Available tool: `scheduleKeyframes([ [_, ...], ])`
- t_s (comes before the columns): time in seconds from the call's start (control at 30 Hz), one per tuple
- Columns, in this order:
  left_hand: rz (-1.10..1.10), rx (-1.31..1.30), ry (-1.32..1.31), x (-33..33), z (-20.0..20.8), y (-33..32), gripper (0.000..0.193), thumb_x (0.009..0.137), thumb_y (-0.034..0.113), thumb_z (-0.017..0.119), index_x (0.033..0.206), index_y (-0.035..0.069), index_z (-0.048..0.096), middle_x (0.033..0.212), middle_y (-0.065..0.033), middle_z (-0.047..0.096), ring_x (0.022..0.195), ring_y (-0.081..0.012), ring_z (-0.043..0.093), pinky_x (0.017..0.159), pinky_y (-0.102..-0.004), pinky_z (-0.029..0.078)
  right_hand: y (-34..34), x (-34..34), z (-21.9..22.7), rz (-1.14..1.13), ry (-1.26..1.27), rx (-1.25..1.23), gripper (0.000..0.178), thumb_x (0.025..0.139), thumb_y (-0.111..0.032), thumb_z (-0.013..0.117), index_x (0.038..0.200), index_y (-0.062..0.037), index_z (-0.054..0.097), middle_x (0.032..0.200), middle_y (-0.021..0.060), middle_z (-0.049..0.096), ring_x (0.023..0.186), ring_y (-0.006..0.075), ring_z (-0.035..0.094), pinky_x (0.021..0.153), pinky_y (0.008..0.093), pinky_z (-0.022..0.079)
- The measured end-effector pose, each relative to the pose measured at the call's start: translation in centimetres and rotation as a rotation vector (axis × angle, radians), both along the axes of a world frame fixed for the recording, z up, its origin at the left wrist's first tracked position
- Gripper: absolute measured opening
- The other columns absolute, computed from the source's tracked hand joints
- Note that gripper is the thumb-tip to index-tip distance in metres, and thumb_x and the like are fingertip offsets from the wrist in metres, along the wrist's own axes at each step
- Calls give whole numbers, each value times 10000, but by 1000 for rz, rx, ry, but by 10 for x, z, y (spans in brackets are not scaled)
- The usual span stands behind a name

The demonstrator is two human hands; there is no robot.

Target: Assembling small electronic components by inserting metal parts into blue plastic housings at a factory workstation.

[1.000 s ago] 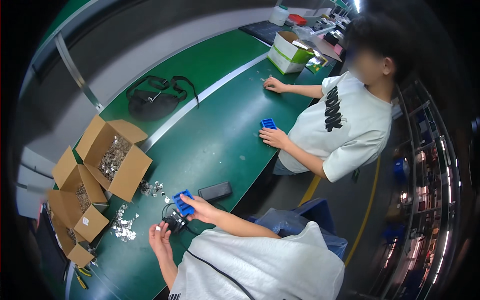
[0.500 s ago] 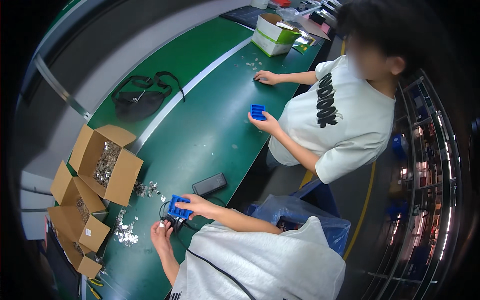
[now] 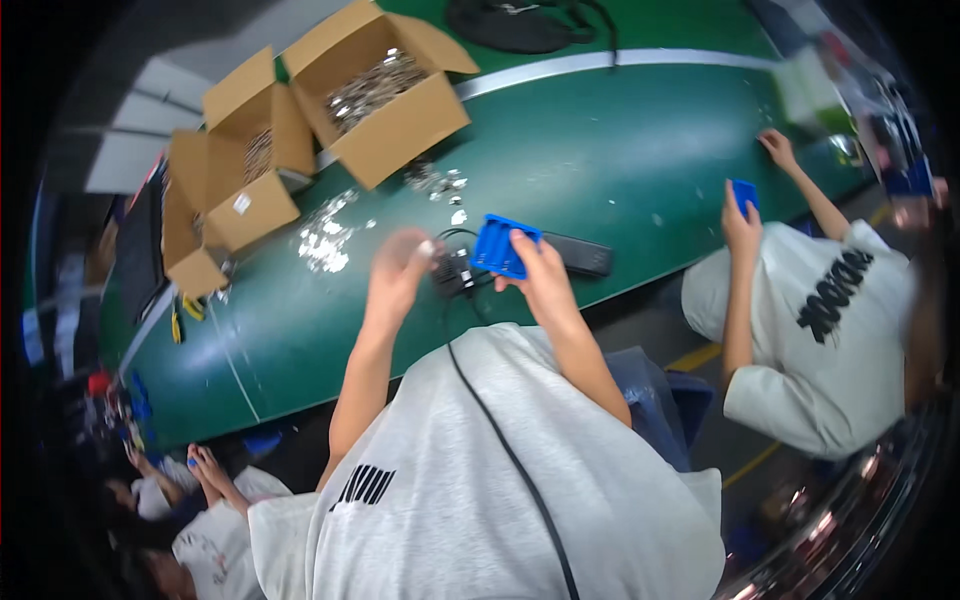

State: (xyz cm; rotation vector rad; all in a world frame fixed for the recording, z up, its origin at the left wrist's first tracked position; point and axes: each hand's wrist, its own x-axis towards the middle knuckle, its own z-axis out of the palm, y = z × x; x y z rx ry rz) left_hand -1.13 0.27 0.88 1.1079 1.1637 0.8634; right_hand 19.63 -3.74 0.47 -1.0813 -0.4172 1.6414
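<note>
My right hand (image 3: 542,270) grips a blue plastic holder (image 3: 497,246) with long slots, its thumb pressed on the near right side. The slotted face is turned up, and small shiny bits show at its lower edge. My left hand (image 3: 397,270) is raised just left of the holder, apart from it. Motion smears its fingers, so whether they hold anything is unclear; something white shows at a fingertip. Between the hands lies a dark bundle of cable (image 3: 452,272) on the green table. Beyond the left hand, small shiny metal pieces (image 3: 326,238) lie in a loose pile.
Open cardboard boxes (image 3: 398,135) of small metal parts stand at the far left. A black power bank (image 3: 577,254) lies beside the holder. Yellow-handled pliers (image 3: 178,322) rest at the left. A co-worker (image 3: 840,330) on the right holds another blue holder (image 3: 744,195). A black bag (image 3: 520,22) lies behind.
The view has swung, moving the boxes toward the top and the co-worker to the lower right. My left hand has come away from the cable bundle beside the holder. My right hand still grips the holder.
</note>
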Motion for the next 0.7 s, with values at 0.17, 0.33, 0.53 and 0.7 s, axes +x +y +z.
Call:
scheduleKeyframes([
  [0.17, 61, 66, 41, -12, -48, -8, 117, 918, 30, 495, 1034, 17, 503, 1062, -102, 622, 993, -152, 563, 872, -269, 445, -3, -9, 1, 43, 69, -12, 374, 954, -309, 485, 1112, 28, 524, 950, 143, 635, 776, 225, 637, 584, 334, 519],
  [0.33, 43, -35, -46, 9, -56, -22, 120, 926, 59, 499, 1032, 5, 490, 1068, -102, 609, 973, -148, 567, 889, -277, 439, -6, -14, 8, 46, 81, 11, 388, 968, -308, 444, 1091, 50, 529, 940, 161, 641, 753, 229, 642, 616, 339, 535],
  [0.53, -2, 58, -62, 16, -1, -11, 130, 915, 28, 506, 1041, -5, 513, 1113, -108, 593, 1019, -162, 565, 923, -292, 431, -4, -14, -7, 75, -43, -30, 382, 976, -310, 441, 1087, 45, 531, 919, 140, 639, 734, 207, 643, 626, 320, 547],
  [0.7, -141, 370, 153, 29, 29, 5, 118, 857, 67, 589, 959, 8, 585, 1112, -112, 594, 1032, -201, 564, 919, -319, 433, -6, -20, -3, 104, -125, -24, 361, 966, -299, 460, 1068, 37, 545, 855, 118, 643, 662, 177, 643, 555, 281, 548],
])
